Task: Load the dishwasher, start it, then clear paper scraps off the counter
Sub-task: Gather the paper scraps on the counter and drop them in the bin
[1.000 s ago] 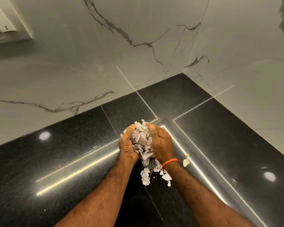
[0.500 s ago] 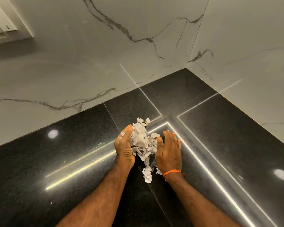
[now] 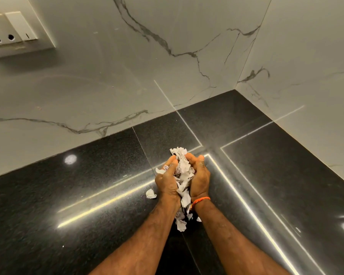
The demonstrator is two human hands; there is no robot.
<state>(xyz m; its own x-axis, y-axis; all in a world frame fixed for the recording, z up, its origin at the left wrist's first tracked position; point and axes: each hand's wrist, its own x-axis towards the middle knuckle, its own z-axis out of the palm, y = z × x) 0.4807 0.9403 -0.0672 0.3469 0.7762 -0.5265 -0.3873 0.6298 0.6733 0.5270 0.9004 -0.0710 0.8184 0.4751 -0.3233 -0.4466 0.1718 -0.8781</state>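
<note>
Left hand (image 3: 167,181) and right hand (image 3: 200,179) cupped, clenched around paper scraps (image 3: 182,171); squeeze tighter before lifting, then collect stray scrap (image 3: 151,193) lying left on counter (image 3: 87,195).

Overhead lighting, moderately bright, warm cast. Polished black surface (image 3: 107,195) throws hard glare: long bright streaks crossing diagonally, round hot spots at left and lower right. Marble wall (image 3: 107,86) evenly lit, matte, faint reflected line. Soft shadow under wall socket (image 3: 12,30). Focus sharp at centre; straight edges bow toward frame corners, wide-angle distortion. Forearms slightly soft at bottom edge.
</note>
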